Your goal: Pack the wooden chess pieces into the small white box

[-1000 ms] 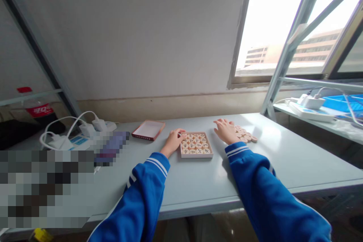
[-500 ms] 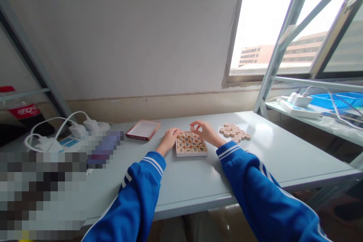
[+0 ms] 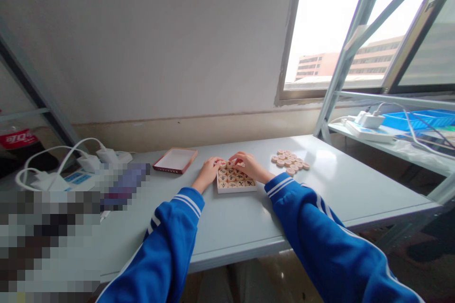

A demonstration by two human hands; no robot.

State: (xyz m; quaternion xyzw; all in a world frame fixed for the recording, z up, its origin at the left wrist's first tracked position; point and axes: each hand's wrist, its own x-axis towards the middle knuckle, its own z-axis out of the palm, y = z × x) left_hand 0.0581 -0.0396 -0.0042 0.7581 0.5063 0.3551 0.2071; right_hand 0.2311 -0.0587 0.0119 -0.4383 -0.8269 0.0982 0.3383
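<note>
A shallow white box (image 3: 236, 190) stands on the desk before me, with rows of round wooden Chinese chess pieces (image 3: 232, 178) inside, their characters facing up. My left hand (image 3: 208, 174) is bent round the back left corner of the box, fingertips beside a corner piece. Over the back row, my right hand (image 3: 249, 165) has its fingers closed on a Chinese chess piece (image 3: 230, 164), which they partly hide. The right side of the box is partly hidden by that hand. Loose Chinese chess pieces (image 3: 289, 161) lie in a cluster to the right.
An upturned box lid (image 3: 174, 160) with dark red sides lies at the back left. Power strips (image 3: 88, 173) with white cables and a cola bottle (image 3: 21, 142) are at far left. A metal rack (image 3: 329, 104) stands at right, with a blue basket (image 3: 419, 120) on its shelf.
My right hand has moved down and left, bringing its fingertips onto the back row. My left hand keeps its place at the box corner. The whole view has shifted slightly.
</note>
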